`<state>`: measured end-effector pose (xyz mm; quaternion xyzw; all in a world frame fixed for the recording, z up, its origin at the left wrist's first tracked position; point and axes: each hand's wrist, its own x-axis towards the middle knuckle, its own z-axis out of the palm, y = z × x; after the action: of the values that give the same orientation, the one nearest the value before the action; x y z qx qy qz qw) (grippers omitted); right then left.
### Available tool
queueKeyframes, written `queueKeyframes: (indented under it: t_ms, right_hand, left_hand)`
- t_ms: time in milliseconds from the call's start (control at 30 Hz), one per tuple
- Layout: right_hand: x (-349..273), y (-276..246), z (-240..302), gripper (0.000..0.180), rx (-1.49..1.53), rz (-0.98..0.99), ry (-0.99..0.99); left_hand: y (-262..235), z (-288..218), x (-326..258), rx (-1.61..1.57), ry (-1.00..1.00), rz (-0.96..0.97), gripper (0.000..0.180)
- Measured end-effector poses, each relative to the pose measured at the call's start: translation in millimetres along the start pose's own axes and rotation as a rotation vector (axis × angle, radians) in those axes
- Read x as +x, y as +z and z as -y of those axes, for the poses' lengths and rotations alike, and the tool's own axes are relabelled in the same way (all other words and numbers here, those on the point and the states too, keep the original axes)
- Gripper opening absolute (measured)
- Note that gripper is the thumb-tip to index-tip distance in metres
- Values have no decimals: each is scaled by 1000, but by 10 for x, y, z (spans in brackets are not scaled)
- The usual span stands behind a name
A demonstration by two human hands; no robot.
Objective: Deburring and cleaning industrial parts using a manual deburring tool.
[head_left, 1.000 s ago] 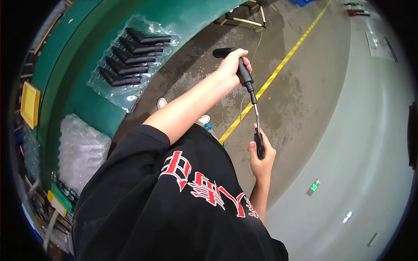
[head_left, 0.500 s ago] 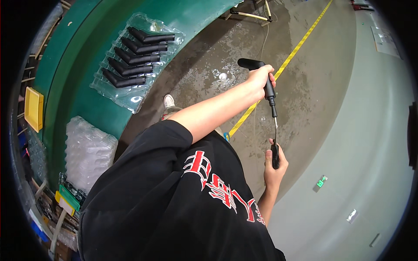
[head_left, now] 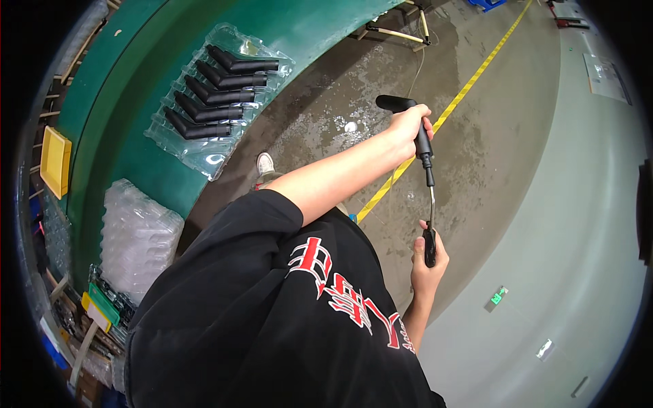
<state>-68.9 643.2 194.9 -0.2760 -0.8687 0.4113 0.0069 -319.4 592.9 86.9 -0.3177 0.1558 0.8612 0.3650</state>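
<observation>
Left hand (head_left: 410,126): curled around the grip of the black angled handle (head_left: 423,144), fingers clamped on it, with the short arm jutting out to the left
Right hand (head_left: 430,277): closed on the black end piece (head_left: 429,248), pinched between thumb and fingers, lower and nearer the body
Metal shaft (head_left: 432,198): spanning from handle to end piece, slightly bent, apparently joined at both ends; tightness of either joint hidden, cannot tell
Position of held assembly: raised above the grey floor (head_left: 490,129), clear of the green bench (head_left: 320,27), near the yellow striped line (head_left: 476,75)
Done, as judged: brought together into one continuous length, handle to shaft to end piece
Left, as judged: not yet released by either hand, nor laid down on any surface
Clear tray (head_left: 163,139): resting on the bench and holding five black angled pieces (head_left: 218,96), side by side, with no shaft visible on any; whether finished or waiting, cannot tell
Stacked clear plastic (head_left: 139,234): set on the bench near the tray, apparently untouched
</observation>
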Motion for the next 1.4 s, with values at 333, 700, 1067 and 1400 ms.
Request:
queueKeyframes:
  t_ms: [333,700,1067,1400]
  right_hand:
    - [252,-9,58,29,-39,82,-79]
    - [520,225,291,30,-113,181,-193]
    - [460,514,163,38,48,-52,-145]
    - [20,737,334,38,-66,-167,110]
  left_hand:
    - [-12,-240,-11,-38,72,-14,9]
    - [-169,-760,-86,-111,112,-51,11]
    - [-158,-1798,-121,356,342,71,19]
    - [-403,-2306,476,321,508,66,16]
